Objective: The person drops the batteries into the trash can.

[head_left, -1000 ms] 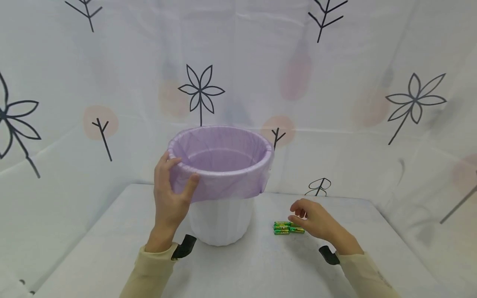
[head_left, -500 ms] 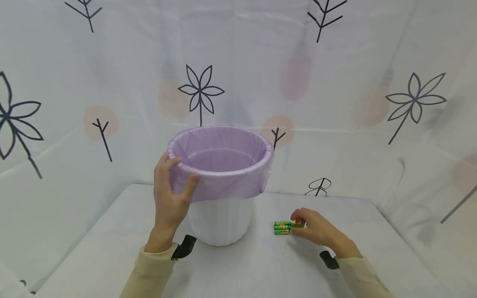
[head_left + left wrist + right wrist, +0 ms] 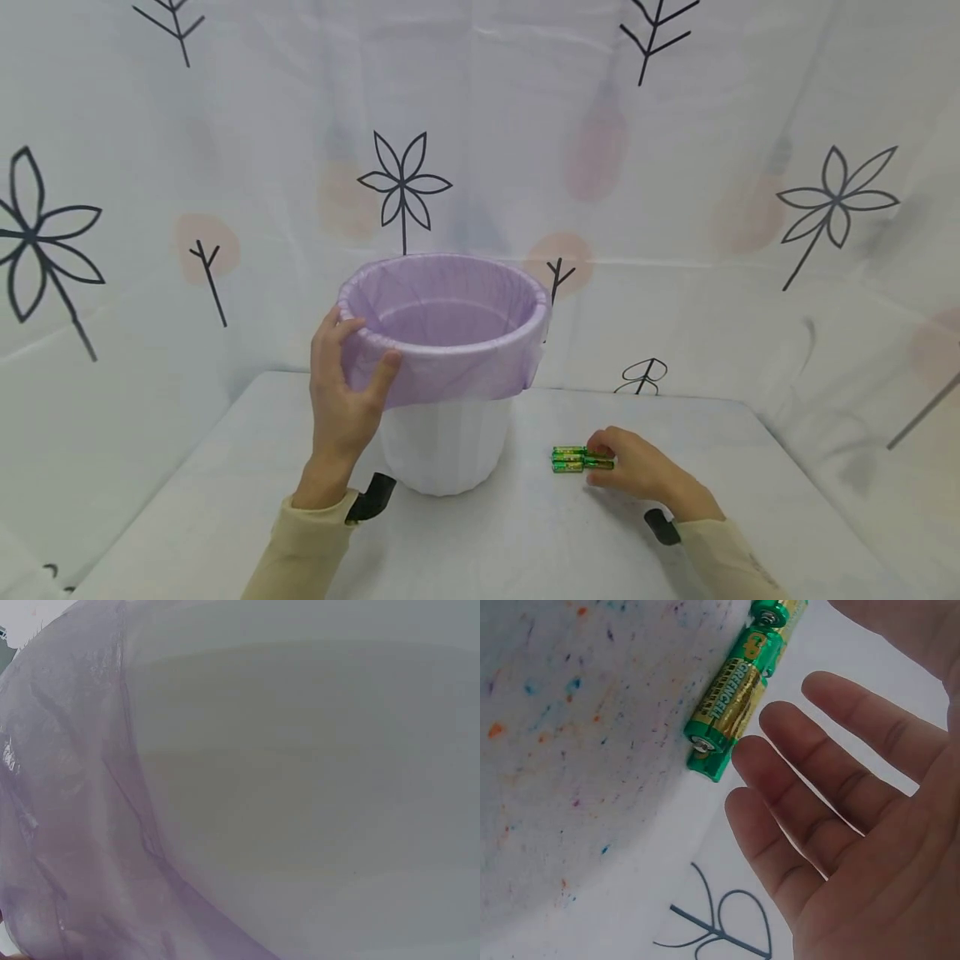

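Observation:
A white trash can (image 3: 442, 450) stands upright on the table, lined with a thin purple garbage bag (image 3: 457, 371) folded down over its rim. My left hand (image 3: 341, 408) holds the can at its left side, fingers along the rim and thumb on the front of the bag. Only the can's wall (image 3: 322, 787) and the bag (image 3: 67, 832) fill the left wrist view. To the can's right lie several green-and-gold batteries (image 3: 567, 460) in a flat bundle. My right hand (image 3: 637, 467) is at their right end; its fingers look loosely extended beside the batteries (image 3: 731, 694) in the right wrist view.
The white table (image 3: 450, 550) reaches back to a white curtain (image 3: 495, 150) printed with dark flowers and twigs. Coloured specks mark the tabletop (image 3: 570, 750) in the right wrist view. The can rises high at centre, left of the batteries.
My right hand has come down from above the batteries to table level, its thumb and fingertips now either side of their right end. The left hand and trash can have stayed put.

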A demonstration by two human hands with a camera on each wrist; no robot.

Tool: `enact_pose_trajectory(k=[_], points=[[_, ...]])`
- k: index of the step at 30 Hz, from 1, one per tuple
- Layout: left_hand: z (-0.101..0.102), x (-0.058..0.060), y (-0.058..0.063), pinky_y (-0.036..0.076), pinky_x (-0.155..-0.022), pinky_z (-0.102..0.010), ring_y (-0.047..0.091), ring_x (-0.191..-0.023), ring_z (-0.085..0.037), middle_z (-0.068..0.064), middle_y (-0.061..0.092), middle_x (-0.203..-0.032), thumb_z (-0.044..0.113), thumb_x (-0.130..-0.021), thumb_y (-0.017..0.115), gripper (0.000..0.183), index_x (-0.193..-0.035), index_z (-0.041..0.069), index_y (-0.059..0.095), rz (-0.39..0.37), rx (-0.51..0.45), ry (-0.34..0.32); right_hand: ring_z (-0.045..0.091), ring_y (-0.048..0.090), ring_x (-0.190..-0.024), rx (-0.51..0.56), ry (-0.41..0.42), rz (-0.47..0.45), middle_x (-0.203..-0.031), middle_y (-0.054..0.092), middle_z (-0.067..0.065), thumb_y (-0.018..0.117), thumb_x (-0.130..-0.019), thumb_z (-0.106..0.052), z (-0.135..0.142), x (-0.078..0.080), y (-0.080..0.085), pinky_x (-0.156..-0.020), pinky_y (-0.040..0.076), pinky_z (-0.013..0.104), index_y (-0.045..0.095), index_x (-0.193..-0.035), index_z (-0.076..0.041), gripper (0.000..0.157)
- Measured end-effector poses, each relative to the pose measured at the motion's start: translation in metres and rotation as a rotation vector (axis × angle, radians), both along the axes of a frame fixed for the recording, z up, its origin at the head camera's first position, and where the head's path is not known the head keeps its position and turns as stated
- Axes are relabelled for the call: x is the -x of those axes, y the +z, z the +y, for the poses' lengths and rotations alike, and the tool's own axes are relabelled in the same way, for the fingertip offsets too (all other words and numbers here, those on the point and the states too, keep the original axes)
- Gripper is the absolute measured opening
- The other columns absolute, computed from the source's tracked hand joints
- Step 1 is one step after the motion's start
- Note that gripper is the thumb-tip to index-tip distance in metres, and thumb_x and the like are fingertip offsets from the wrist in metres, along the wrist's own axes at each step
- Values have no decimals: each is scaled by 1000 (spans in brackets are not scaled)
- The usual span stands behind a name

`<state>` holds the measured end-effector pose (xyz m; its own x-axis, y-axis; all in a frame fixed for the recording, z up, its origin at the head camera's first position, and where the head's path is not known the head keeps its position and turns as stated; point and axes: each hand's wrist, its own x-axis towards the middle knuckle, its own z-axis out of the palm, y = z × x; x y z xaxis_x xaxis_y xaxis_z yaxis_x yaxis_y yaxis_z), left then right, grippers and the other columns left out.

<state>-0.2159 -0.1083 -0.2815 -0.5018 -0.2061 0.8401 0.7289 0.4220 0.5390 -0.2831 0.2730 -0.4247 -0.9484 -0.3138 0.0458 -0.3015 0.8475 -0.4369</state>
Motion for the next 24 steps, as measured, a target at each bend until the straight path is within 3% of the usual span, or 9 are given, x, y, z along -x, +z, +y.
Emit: enact_pose_trajectory(k=[12, 24], points=[[-4, 8, -1, 32, -99, -60, 37, -127, -41, -28, 38, -140, 5, -79, 70, 46, -119, -4, 50, 12, 7, 0, 14, 51, -85, -27, -22, -19, -91, 58, -7, 82, -73, -25, -5, 3, -5, -83, 45, 40, 66, -103, -15, 36], [-4, 8, -2, 32, -98, -60, 38, -127, -40, -27, 38, -140, 7, -79, 70, 47, -119, -5, 50, 9, -1, 4, 14, 47, -75, -4, 29, -97, -80, 53, -3, 81, -74, -21, -5, 2, -7, -66, 41, 31, 66, -96, -16, 27]])
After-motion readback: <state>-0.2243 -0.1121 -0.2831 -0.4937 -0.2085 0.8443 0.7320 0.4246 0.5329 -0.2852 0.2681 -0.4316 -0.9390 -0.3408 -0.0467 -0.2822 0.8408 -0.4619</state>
